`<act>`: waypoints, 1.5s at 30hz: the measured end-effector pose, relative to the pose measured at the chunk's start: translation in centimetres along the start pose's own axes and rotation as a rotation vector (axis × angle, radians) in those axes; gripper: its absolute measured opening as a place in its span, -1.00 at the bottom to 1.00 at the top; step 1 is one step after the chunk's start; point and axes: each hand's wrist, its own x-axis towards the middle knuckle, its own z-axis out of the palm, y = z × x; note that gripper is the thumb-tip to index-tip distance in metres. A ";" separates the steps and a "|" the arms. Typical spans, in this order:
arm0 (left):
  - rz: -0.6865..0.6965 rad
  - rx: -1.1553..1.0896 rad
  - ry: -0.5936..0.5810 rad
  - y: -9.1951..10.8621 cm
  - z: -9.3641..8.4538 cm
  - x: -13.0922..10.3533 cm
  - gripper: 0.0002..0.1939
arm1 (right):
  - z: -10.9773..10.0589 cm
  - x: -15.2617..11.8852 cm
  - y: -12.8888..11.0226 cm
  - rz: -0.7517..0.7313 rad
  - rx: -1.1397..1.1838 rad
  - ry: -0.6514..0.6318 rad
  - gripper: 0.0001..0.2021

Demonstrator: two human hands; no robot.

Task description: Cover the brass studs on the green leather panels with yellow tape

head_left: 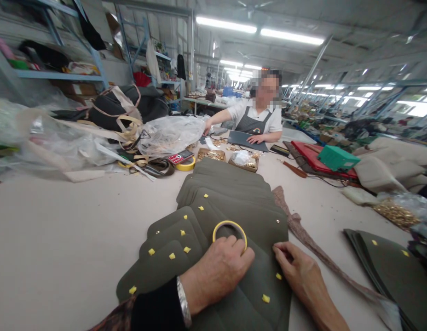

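Note:
My left hand point(218, 271) is closed around the near side of a roll of yellow tape point(245, 235), above a fanned-out stack of dark green panels point(234, 184). Small yellow tape pieces point(182, 233) stick to several panels. At the stack's right edge is my right hand point(299, 266), thumb and forefinger pinched together. Whatever lies between those fingertips, if anything, is too small to make out. Just beyond them a small shiny metal piece point(277, 221) sits on a panel, and another yellow tape piece point(279, 276) is beside the thumb.
Across the table a co-worker point(256, 122) in an apron handles a dark panel point(246, 139). Boxes of gold-coloured parts point(211, 155) stand between us. A brown strip point(315, 248) and more green panels point(389, 266) lie right. Plastic bags point(172, 133) and straps crowd the left back.

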 end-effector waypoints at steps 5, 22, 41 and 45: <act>-0.031 0.026 0.086 -2.9 -0.1 2.3 -0.87 | -0.6 -0.2 -0.4 -0.044 0.100 0.103 -0.70; 0.043 -0.477 0.224 -1.1 0.0 4.8 -0.56 | -2.8 0.2 -2.7 -0.080 0.496 0.122 -0.81; -0.008 -0.420 0.189 0.0 1.4 7.0 -0.86 | -2.1 1.2 -3.4 -0.525 0.113 0.270 -0.85; -0.036 -0.402 0.223 0.0 1.8 7.3 -0.81 | -1.6 0.9 -4.2 -0.276 0.265 0.235 -0.87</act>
